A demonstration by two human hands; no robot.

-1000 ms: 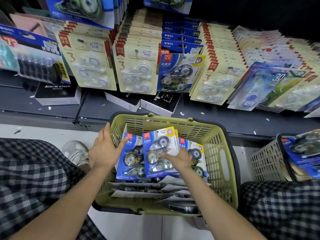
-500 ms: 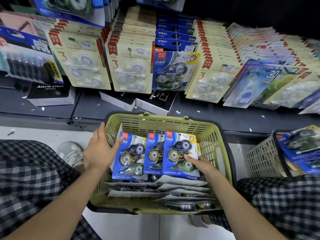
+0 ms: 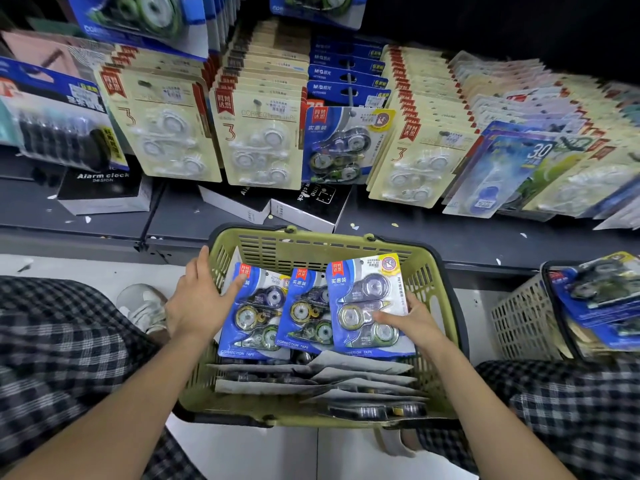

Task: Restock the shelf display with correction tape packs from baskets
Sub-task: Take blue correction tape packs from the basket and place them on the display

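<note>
1. A green basket [image 3: 427,282] sits on the floor in front of the shelf [image 3: 415,233], close by so the packs are easy to reach.
2. The left hand [image 3: 199,299] lies spread on the leftmost pack [image 3: 254,306] and the basket's rim, likely to hold the packs upright.
3. The right hand [image 3: 410,322] pinches the right pack [image 3: 367,303] by its edge, thumb in front, probably to lift it out.
4. The same blue packs hang on the shelf hook [image 3: 350,95] above.

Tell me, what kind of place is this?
Most likely a stationery shop. Rows of the same cream packs hang on the shelf, some with small price stickers, and a green shopping basket on the floor holds blue correction tape packs for restocking.
</note>
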